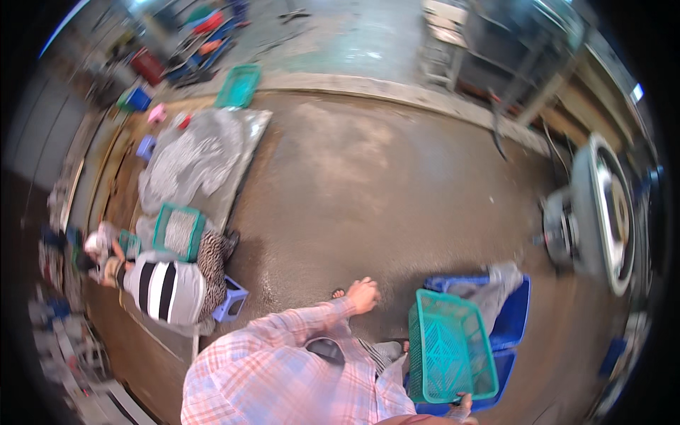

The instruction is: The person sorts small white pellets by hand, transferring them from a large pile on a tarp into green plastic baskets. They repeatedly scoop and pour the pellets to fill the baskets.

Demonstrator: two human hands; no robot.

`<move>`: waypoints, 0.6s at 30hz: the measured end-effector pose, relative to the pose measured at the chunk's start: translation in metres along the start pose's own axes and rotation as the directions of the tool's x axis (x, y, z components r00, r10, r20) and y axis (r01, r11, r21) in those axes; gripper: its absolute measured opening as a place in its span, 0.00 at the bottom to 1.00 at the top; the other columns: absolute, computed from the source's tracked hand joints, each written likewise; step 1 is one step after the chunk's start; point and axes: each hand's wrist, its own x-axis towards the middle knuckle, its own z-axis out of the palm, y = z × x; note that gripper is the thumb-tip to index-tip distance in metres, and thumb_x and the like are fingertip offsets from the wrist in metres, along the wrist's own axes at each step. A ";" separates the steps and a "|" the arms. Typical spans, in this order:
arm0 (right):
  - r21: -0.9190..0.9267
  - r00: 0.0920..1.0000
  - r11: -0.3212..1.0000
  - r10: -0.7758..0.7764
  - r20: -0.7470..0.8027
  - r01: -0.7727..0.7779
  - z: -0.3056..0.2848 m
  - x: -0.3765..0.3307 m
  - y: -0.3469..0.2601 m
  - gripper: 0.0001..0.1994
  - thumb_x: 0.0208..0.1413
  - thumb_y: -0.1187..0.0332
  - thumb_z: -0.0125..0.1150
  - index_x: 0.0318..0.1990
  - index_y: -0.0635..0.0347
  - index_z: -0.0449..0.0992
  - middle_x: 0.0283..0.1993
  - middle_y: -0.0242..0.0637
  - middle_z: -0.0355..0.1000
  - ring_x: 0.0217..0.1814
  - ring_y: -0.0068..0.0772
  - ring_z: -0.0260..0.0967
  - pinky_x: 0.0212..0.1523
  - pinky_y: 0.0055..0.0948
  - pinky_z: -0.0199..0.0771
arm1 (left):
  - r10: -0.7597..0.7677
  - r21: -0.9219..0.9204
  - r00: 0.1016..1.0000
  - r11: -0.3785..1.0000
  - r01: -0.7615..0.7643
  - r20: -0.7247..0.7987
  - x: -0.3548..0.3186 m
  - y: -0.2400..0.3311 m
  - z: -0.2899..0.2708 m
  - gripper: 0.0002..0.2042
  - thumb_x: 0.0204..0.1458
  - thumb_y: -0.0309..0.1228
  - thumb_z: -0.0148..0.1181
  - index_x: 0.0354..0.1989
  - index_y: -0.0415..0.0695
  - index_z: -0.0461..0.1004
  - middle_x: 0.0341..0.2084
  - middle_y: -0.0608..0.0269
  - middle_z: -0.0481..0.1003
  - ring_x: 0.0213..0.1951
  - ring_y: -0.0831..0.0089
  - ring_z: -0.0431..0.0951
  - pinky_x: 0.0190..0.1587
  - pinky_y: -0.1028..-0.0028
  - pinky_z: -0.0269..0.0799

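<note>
Currently, the wet floor (319, 191) carries blue tubs (516, 319); over them, the empty green basket (455, 347), near rim gripped by the right hand (463, 406). Left hand (364, 295) curled, whether fully closed unclear. Judged: basket grasped; setting-down left.

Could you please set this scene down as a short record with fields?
Left hand: above the wet floor, nothing visible in it
Right hand: gripping the rim of a green basket
Basket contents: none visible
Beneath basket: blue bins
Co-worker: at the left, near a purple stool
</note>
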 end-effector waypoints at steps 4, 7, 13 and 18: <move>-0.066 0.991 0.990 -0.122 0.052 0.125 0.120 -0.067 -0.080 0.18 0.54 0.52 0.53 0.42 0.56 0.69 0.47 0.40 0.69 0.46 0.42 0.67 0.44 0.45 0.73 | -0.363 0.119 0.932 0.924 0.363 -0.025 -0.075 -0.146 -0.046 0.11 0.42 0.37 0.62 0.27 0.43 0.81 0.34 0.57 0.79 0.45 0.60 0.75 0.43 0.58 0.74; -0.063 0.961 0.965 -0.244 0.132 0.254 0.218 -0.123 -0.136 0.17 0.54 0.52 0.52 0.42 0.56 0.69 0.46 0.39 0.68 0.46 0.40 0.66 0.43 0.44 0.73 | -0.489 0.026 0.870 0.872 0.488 0.064 -0.101 -0.233 -0.069 0.12 0.40 0.38 0.65 0.29 0.43 0.81 0.32 0.50 0.79 0.40 0.55 0.80 0.41 0.58 0.75; 0.003 0.808 0.866 -0.468 0.357 0.500 0.437 -0.225 -0.246 0.16 0.55 0.53 0.52 0.42 0.55 0.69 0.45 0.37 0.68 0.46 0.37 0.65 0.42 0.43 0.72 | -0.620 -0.178 0.776 0.756 0.630 0.116 -0.123 -0.340 -0.123 0.09 0.40 0.31 0.63 0.29 0.42 0.81 0.31 0.50 0.80 0.39 0.55 0.80 0.41 0.59 0.76; -0.128 0.543 0.629 -0.529 0.652 0.766 0.689 -0.307 -0.363 0.18 0.56 0.50 0.50 0.46 0.53 0.68 0.44 0.32 0.66 0.44 0.32 0.64 0.39 0.40 0.69 | -0.749 -0.334 0.645 0.576 0.746 0.150 -0.120 -0.431 -0.138 0.09 0.43 0.30 0.58 0.31 0.42 0.81 0.32 0.50 0.80 0.38 0.54 0.80 0.39 0.58 0.76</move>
